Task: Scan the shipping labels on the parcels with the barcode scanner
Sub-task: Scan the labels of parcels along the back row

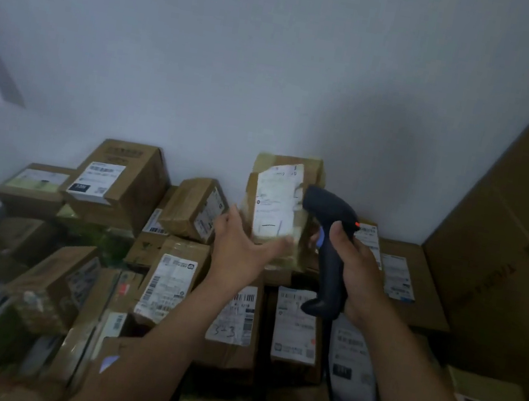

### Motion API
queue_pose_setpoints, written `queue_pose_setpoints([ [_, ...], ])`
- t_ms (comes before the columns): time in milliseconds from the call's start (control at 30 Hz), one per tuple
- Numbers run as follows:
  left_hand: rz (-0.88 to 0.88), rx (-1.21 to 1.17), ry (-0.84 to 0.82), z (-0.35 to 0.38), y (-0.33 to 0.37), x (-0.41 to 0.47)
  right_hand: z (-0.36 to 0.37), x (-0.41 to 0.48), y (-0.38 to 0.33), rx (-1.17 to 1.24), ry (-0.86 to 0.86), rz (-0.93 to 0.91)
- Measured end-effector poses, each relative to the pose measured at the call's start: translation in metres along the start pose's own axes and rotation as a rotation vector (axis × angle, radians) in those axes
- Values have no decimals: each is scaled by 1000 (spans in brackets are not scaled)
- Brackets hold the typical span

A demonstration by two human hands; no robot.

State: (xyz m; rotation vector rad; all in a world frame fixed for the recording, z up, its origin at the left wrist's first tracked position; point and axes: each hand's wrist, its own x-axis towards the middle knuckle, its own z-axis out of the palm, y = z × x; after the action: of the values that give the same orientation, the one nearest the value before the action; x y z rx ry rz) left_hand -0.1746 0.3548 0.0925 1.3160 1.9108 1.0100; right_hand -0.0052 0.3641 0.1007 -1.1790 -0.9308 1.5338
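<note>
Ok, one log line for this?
left hand: holds brown cardboard parcel, white shipping label showing | right hand: grips dark grey barcode scanner beside label

Head-worn wide-angle camera looks forward and down, close over parcels toward wall.

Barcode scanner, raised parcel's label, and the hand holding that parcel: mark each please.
barcode scanner (332, 280), head view, on its dark handle.
label (275, 198), head view, middle of the white sheet.
left hand (242, 245), head view, mid-hand, gripping the parcel (310, 173).

The room is dim and bluish. A soft gray shadow falls on the wall. The edges look bent and blurry.
</note>
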Motion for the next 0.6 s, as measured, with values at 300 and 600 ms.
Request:
queue_pose_setpoints([
  [300, -37, -670, -380, -36, -12, -42, -5, -52, -14, 66, -8, 28],
  [600, 54, -426, -16, -69, -27, -46, -6, -88, -29, -482, -94, -95],
])
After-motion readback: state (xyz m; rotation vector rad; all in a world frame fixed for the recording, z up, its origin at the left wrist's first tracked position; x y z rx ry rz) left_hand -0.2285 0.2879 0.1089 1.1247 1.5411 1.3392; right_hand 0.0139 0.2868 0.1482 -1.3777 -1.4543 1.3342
